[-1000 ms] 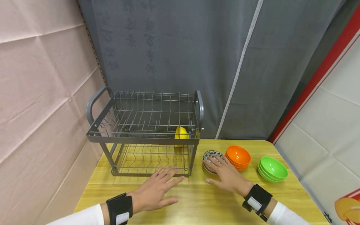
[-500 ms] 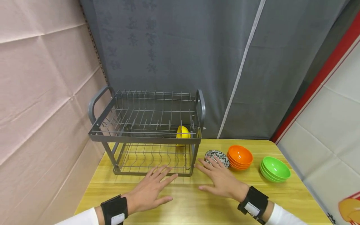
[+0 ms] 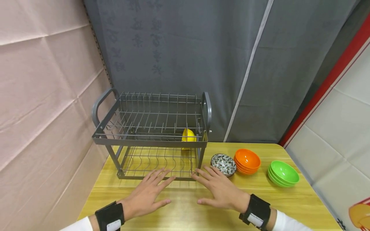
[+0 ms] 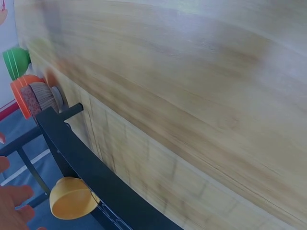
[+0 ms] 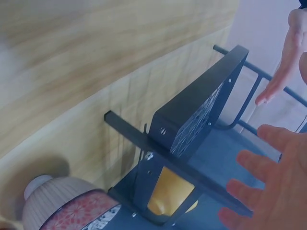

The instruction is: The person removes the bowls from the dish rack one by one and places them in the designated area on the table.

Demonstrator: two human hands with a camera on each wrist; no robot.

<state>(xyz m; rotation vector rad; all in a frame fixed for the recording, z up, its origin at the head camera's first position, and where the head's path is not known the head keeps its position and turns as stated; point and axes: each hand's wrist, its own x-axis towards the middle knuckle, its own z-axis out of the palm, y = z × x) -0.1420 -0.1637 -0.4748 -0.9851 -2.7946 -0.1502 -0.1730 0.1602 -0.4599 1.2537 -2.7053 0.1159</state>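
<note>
My left hand [image 3: 145, 195] is held palm down with fingers spread, just in front of the dish rack [image 3: 150, 143]. Facing it, my right hand [image 3: 221, 189] also has its fingers extended and holds nothing; its fingertips lie between the rack's right front corner and the patterned bowl [image 3: 223, 163]. Inside the rack's lower tier, at the right end, a yellow bowl [image 3: 189, 136] stands tilted on its side. The right wrist view shows the patterned bowl's ribbed outside [image 5: 67, 206] near the rack's foot. Fingers [image 4: 12, 201] of the left hand enter the left wrist view's edge.
Right of the patterned bowl sits a stack of orange bowls [image 3: 247, 160]. Farther right stands a stack of green bowls [image 3: 283, 173]. The wooden table [image 3: 185, 218] ends at a grey curtain [image 3: 179, 57] behind, with a pink cloth wall [image 3: 49, 106] on the left.
My right hand has moved left, off the patterned bowl, which now shows fully. My left hand has drawn slightly left and away from the rack. The bowls and rack stay put.
</note>
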